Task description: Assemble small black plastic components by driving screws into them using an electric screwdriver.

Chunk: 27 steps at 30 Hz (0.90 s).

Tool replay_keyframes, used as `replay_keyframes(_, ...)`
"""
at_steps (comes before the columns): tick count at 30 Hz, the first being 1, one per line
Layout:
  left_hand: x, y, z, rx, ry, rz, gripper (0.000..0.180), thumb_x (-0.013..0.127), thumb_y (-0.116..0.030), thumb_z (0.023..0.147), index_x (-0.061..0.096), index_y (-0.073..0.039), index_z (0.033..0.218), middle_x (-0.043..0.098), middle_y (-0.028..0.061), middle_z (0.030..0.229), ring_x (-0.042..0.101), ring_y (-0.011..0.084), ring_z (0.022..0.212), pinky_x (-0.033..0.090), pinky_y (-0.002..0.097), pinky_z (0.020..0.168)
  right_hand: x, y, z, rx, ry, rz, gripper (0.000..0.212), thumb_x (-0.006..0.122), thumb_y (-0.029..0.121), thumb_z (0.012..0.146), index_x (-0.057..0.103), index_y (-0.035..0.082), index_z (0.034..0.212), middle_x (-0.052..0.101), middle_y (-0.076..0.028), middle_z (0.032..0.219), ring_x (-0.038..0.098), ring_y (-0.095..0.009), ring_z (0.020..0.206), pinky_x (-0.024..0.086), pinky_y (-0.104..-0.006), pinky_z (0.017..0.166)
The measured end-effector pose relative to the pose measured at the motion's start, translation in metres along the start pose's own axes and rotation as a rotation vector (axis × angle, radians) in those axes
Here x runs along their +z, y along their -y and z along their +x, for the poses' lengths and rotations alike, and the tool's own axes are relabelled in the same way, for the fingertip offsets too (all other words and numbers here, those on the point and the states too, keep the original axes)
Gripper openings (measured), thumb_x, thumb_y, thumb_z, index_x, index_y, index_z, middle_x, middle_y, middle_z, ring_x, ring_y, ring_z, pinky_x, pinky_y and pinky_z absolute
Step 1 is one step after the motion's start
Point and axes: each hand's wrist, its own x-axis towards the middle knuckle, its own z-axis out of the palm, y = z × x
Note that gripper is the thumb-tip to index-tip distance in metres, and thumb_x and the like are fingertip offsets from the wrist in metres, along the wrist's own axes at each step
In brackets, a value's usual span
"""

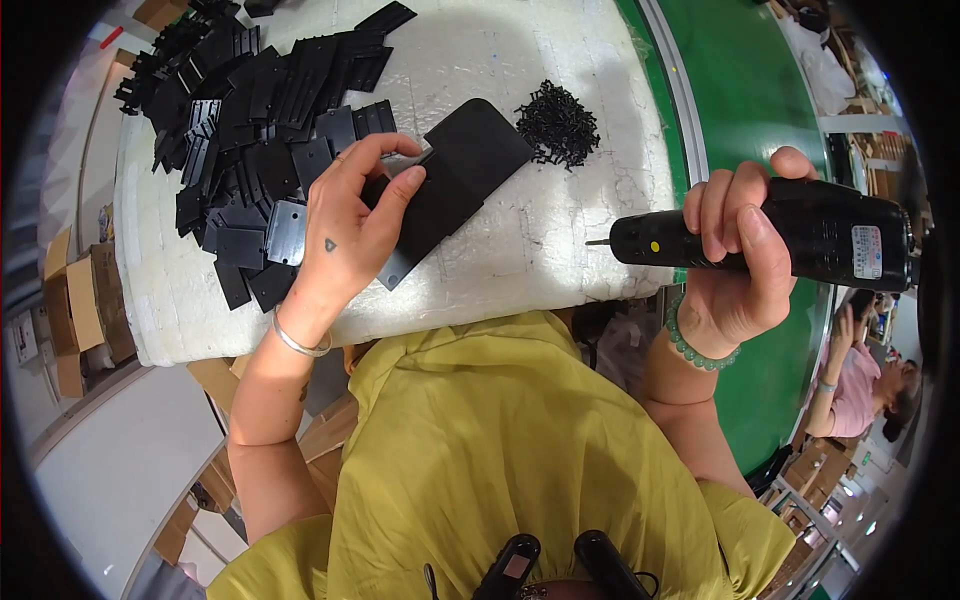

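My left hand (352, 215) is over a flat black plastic panel (478, 150), its thumb and index finger closing on the panel's notched edge. The other fingers curl beneath and are partly hidden. The panel lies aslant on the padded white work surface. Gripped in my right hand (745, 225) is a black electric screwdriver (830, 235), raised off the surface at the right with its thin bit pointing left. A small pile of black screws (560, 125) lies beyond the panel, apart from both hands.
A large heap of black plastic plates (260, 130) covers the left of the white padded surface (500, 255). A green surface (745, 90) with a metal rail runs along the right. Cardboard boxes (95, 300) stand at the left. Another person (860, 385) is at the far right.
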Motion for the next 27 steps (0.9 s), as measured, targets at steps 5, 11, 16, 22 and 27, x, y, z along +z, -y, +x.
replay_keyframes(5,-0.001,0.005,-0.001,0.067,0.132,-0.206,0.014,0.063,-0.010,0.079,0.062,-0.004,0.093,0.057,0.0064,0.074,0.049,0.0143,0.062,0.040,0.0259,0.058,-0.001,0.002,-0.001,0.014,-0.002,-0.002,0.043,0.055,0.003,0.073,0.043,-0.002,0.114,0.046,-0.004,0.060,0.043,-0.013,0.048,0.040,-0.0294,0.052)
replay_keyframes(11,-0.004,-0.004,-0.005,0.224,0.391,0.040,0.014,0.061,-0.013,0.082,0.063,-0.005,0.092,0.058,0.0111,0.077,0.054,0.0262,0.068,0.043,0.0323,0.063,0.003,-0.001,0.003,0.000,-0.011,0.020,0.042,0.054,0.003,0.073,0.042,-0.004,0.113,0.046,-0.005,0.060,0.043,-0.014,0.048,0.040,-0.0301,0.052)
replay_keyframes(16,0.004,-0.008,-0.011,0.200,0.263,0.014,0.019,0.056,-0.018,0.086,0.060,-0.004,0.099,0.057,0.0121,0.078,0.055,0.0307,0.073,0.044,0.0364,0.064,0.001,0.000,0.001,0.043,0.033,-0.020,0.039,0.053,0.006,0.077,0.046,0.003,0.115,0.038,0.001,0.061,0.037,-0.009,0.052,0.031,-0.0259,0.056)
replay_keyframes(22,0.008,-0.023,-0.019,0.054,0.233,0.203,0.027,0.058,-0.022,0.085,0.058,-0.001,0.103,0.059,0.0161,0.086,0.057,0.0318,0.078,0.045,0.0341,0.069,0.002,-0.002,0.004,0.005,-0.008,0.021,0.042,0.053,0.002,0.073,0.041,-0.004,0.113,0.045,-0.006,0.060,0.042,-0.014,0.048,0.040,-0.0300,0.052)
replay_keyframes(27,0.019,-0.025,-0.020,-0.017,0.228,0.099,0.029,0.069,-0.028,0.074,0.056,-0.009,0.092,0.056,0.0085,0.071,0.054,0.0273,0.064,0.042,0.0366,0.059,0.004,-0.004,0.004,-0.003,-0.011,0.054,0.042,0.053,0.002,0.074,0.041,-0.003,0.114,0.045,-0.006,0.060,0.042,-0.014,0.048,0.040,-0.0301,0.051)
